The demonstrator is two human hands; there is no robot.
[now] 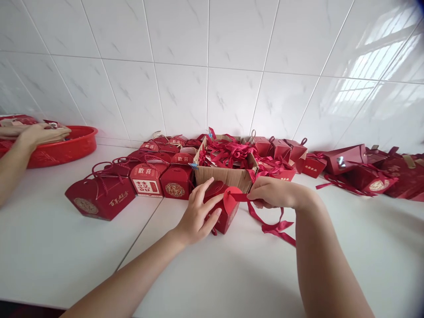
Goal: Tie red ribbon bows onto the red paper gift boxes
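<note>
A small red gift box point(227, 216) with a round-edged top flap stands on the white counter. My left hand point(198, 216) steadies it from the left, thumb and fingers spread against its front and top. My right hand point(270, 193) is closed, pinching a dark red ribbon point(239, 197) pulled sideways from the hole in the bright red flap point(232, 196). The ribbon's loose ends curl on the counter below that hand. Just behind the gift box is an open cardboard box point(223, 176) heaped with red ribbons point(228, 152).
Finished-looking red boxes point(145, 176) stand in rows to the left, one with rope handles point(102, 198) in front. More red boxes point(280, 150) line the tiled wall at right. Another person's hands point(43, 132) reach over a red basin point(76, 143) at far left.
</note>
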